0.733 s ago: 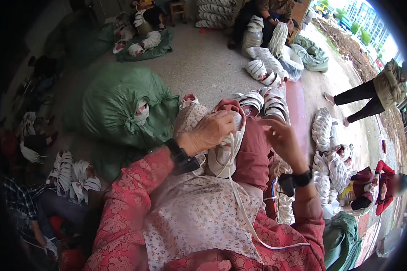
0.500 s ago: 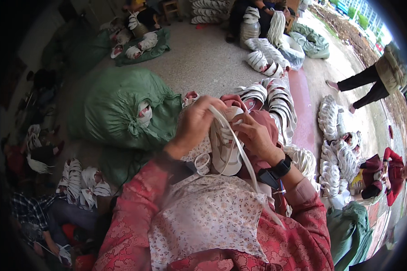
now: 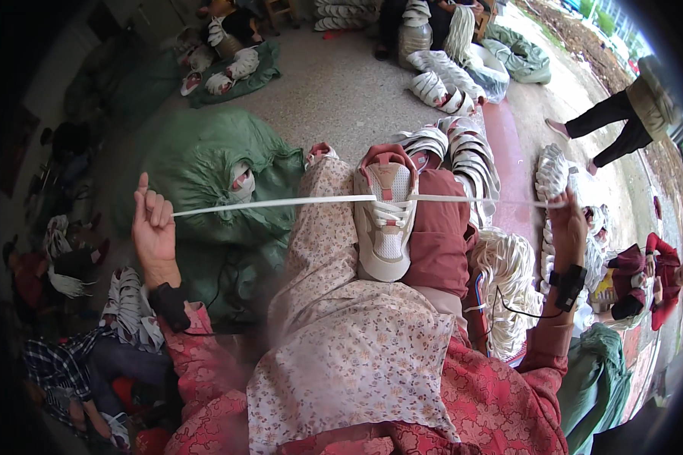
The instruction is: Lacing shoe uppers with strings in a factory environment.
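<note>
A white and beige sneaker [image 3: 384, 262] with a pink lining rests on my lap, its toe toward me. White shoelace [image 3: 281, 202] crosses its lower eyelets, and both free lengths run out sideways, pulled straight. Far to the left, my left hand [image 3: 153, 227] has its fingers curled round one end, with the index finger raised. On the opposite side my right hand [image 3: 568, 231] is closed on the other end, fingers slightly blurred. Beneath the shoe are a floral apron [image 3: 341, 356] and my reddish trouser leg [image 3: 439, 235].
A big green sack [image 3: 212, 163] of shoe parts sits front left. Stacked white shoe uppers [image 3: 474, 167] lie beyond my right knee, and a bundle of white laces [image 3: 508, 280] hangs beside it. Other people sit working around; one person [image 3: 630, 114] stands at far right.
Both hands have moved from above the shoe out to opposite sides, drawing the lace from loose loops into a taut, nearly level line. The shoe's tongue and opening are now uncovered.
</note>
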Tool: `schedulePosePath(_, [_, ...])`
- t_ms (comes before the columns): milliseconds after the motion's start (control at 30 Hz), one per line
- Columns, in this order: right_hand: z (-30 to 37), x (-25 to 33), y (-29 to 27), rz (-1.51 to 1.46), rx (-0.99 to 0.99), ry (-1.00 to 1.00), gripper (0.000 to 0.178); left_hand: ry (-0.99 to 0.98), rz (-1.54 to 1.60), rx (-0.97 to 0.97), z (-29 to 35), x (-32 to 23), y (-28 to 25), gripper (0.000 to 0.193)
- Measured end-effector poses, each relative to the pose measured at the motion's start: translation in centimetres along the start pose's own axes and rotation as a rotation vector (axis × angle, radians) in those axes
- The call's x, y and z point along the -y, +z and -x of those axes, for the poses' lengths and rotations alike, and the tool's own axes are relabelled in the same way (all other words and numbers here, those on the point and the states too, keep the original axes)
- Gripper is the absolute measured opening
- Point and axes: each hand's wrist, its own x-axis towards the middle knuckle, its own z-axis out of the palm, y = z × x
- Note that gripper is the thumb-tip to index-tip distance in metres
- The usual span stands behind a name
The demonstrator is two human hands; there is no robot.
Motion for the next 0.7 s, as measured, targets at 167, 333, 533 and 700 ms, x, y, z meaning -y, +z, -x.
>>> schedulePosePath(167, [-1.7,-1.1,-15.0,-0.532,0.044,0.308,0.022,-0.009,-0.01,-0.043,-0.4,0.2,-2.0,0.035])
schedulePosePath(333, [-0.2,-2.2,-8.1,-0.314,0.381,0.334,0.023,0.023,-0.639,-0.013,-0.4,2.7,4.9,0.031])
schedulePosePath(533, [6.0,-7.0,10.1,0.647,0.291,0.127,0.022,-0.445,-0.793,0.501,1.3,12.5,15.2,0.025])
schedulePosePath(700, [8.5,-13.4,15.6,0.797,0.606,-0.345,0.02,-0.13,-0.845,0.711,2.4,21.9,16.1,0.027])
